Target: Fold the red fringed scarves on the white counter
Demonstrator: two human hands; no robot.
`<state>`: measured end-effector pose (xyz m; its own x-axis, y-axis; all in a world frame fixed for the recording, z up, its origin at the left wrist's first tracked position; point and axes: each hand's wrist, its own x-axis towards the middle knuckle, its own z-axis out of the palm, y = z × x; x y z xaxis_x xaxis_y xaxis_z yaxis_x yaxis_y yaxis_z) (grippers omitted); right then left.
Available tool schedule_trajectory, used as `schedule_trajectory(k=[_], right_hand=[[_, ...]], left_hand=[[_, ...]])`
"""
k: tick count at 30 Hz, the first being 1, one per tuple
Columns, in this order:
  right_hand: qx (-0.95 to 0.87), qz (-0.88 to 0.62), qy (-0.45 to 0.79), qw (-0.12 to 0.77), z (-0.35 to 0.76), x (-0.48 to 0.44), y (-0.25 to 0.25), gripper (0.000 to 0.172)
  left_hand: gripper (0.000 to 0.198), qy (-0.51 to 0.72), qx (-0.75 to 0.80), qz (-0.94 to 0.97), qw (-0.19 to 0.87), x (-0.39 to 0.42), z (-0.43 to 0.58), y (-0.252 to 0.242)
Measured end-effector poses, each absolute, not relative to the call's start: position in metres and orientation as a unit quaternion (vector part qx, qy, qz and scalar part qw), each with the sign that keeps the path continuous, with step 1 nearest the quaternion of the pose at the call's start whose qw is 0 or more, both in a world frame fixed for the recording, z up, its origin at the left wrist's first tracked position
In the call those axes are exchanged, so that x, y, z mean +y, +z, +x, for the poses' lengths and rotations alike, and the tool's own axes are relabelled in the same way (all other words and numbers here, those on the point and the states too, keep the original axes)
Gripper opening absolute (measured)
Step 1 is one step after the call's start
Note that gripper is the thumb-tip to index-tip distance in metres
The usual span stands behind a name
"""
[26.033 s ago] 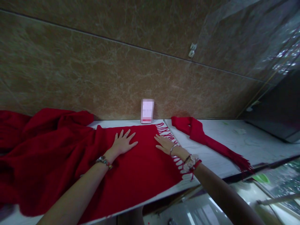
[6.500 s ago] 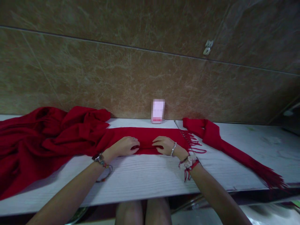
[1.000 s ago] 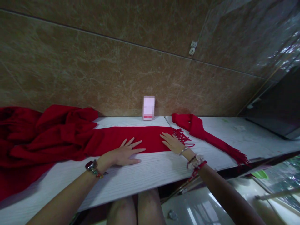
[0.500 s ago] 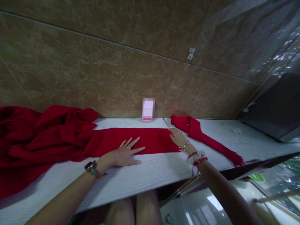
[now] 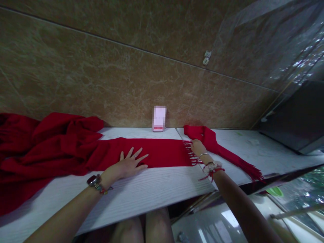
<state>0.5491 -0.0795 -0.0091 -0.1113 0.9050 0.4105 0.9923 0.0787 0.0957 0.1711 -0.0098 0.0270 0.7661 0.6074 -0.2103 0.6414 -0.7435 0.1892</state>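
A red scarf lies flat along the white table, its fringed end pointing right. My left hand rests on it with fingers spread, pressing the cloth near its front edge. At the fringe is my right hand, fingers curled in and touching the ends of the strands. Its fingertips are partly hidden under the hand. The flat strip runs left into a big crumpled heap of red cloth. Beside my right hand, a second, narrow red scarf is folded over, its fringe hanging at the front edge.
A phone-like pink and white object, blurred out, leans against the brown marbled wall. The white tabletop has a seam near my right hand. A dark box-shaped object stands at the far right. Below are my knees.
My right hand has slid right off the flat cloth to the strand ends, uncovering the fringe, now spread in separate strands. My left hand has shifted slightly left, still spread.
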Motion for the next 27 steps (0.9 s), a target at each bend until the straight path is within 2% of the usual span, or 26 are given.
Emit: schedule_trajectory(k=[8,14,19,27], right_hand=[[-0.682,-0.698,-0.172,0.133,0.516,-0.046,-0.017,0.030],[-0.643,-0.724,-0.197,0.155,0.544,-0.081,-0.013,0.030],[-0.644,-0.712,-0.214,0.183,0.521,-0.105,-0.013,0.035],[-0.714,-0.655,-0.208,0.130,0.524,-0.119,-0.020,0.029]], left_hand=[[0.056,-0.086,0.336,0.930,0.124,-0.007,0.170,0.025],[0.056,-0.080,0.333,0.931,0.123,-0.007,0.170,0.026],[0.056,-0.083,0.336,0.931,0.118,-0.008,0.171,0.026],[0.056,-0.087,0.338,0.929,0.121,-0.006,0.171,0.024]])
